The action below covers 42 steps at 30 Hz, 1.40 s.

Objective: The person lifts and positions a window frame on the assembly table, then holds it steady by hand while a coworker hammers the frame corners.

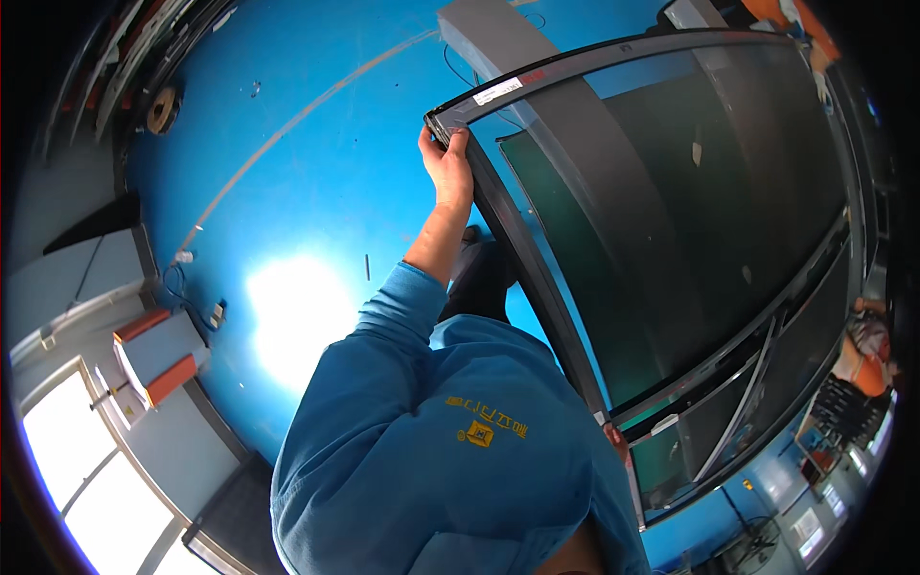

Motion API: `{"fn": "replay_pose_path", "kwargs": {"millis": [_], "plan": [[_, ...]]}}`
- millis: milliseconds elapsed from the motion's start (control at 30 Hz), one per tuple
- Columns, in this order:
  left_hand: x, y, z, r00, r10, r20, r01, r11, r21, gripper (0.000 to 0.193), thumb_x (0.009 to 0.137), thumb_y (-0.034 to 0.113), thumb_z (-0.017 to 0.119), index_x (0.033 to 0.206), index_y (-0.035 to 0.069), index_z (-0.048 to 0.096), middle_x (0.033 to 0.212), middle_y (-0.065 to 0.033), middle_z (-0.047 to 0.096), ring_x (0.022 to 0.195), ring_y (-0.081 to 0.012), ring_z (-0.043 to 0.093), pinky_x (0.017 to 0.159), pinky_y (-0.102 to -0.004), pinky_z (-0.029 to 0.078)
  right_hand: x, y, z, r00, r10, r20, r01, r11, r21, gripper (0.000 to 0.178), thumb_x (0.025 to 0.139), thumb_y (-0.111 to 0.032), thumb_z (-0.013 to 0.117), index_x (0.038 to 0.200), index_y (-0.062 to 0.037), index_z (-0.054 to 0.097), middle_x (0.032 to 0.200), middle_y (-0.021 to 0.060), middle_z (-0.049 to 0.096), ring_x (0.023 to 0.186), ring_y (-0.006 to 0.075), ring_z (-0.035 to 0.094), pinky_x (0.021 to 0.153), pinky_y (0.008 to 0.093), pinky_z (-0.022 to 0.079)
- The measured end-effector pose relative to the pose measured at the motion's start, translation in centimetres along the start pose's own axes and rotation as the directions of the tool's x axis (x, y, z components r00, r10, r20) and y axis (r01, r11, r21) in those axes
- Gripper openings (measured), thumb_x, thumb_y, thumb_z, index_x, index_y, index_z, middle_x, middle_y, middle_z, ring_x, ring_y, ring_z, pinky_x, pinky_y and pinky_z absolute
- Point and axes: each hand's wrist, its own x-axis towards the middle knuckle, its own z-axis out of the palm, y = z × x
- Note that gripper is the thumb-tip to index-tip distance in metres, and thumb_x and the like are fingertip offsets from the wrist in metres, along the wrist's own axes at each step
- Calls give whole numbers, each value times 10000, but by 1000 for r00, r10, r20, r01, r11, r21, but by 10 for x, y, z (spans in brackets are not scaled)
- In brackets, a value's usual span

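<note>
A large dark-framed glass panel (561, 311), like a window or door sash, spans the right half of the view at a tilt. My left hand (448, 172) is closed round its far left corner, the thumb on the frame's face beside a white label (498, 91). My right hand (615, 439) is at the near left part of the same frame. Only some of its fingers show, curled on the edge; my blue jacket (460, 460) hides the rest. Crossbars and a pale diagonal strip (738, 402) show in the panel's near section.
A grey beam (498, 38) runs beneath the panel over the blue floor (316, 182). On the left are a cable reel (163, 110), a white-and-orange box (158, 359) and bright windows (105, 470). A person in orange (867, 369) is partly visible at the right rim.
</note>
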Motion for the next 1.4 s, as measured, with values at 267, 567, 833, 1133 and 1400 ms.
{"fn": "replay_pose_path", "kwargs": {"millis": [267, 567, 833, 1133, 1400], "plan": [[-2, 14, 3, 996, -75, -42, 78, 994, 79, 551, 792, 209, 556, 1231, -29, 321, 989, -162, 524, 855, -198, 506, 774, -274, 411, 26, -58, -33, 999, 11, -32, -16, 989, -147, 235, 805, -258, 617, 710, -106, 464, 590, -27, 391, 569, 85, 399, 665, 246, 446], [-4, 27, 5, 990, -136, -33, 139, 981, 136, 539, 793, 205, 555, 1225, -19, 324, 957, -146, 526, 818, -173, 505, 735, -253, 419, 94, -201, -11, 999, -18, -48, 1, 944, -329, 213, 816, -275, 588, 768, -115, 456, 662, -22, 393, 632, 100, 398, 701, 264, 430], [2, 29, 1, 980, -200, -14, 198, 959, 204, 532, 792, 193, 549, 1226, -12, 319, 950, -140, 525, 793, -167, 505, 702, -258, 429, 146, -255, 15, 998, 30, -61, -51, 918, -393, 202, 826, -289, 562, 820, -122, 449, 725, -16, 394, 688, 114, 397, 733, 280, 417], [1, 22, 4, 994, -98, 43, 90, 983, 158, 483, 831, 178, 529, 1228, -4, 323, 946, -111, 511, 782, -141, 485, 718, -240, 413, 160, -285, 41, 993, 77, -92, -108, 913, -394, 202, 837, -306, 532, 878, -130, 440, 797, -11, 396, 751, 129, 397, 768, 299, 401], [0, 25, 5, 993, -118, 32, 111, 980, 168, 453, 845, 203, 527, 1219, 4, 365, 966, -122, 505, 846, -160, 481, 784, -257, 394, 155, -312, 55, 987, 99, -130, -141, 917, -373, 213, 847, -320, 506, 930, -138, 433, 860, -6, 397, 806, 143, 396, 800, 315, 388]]}}
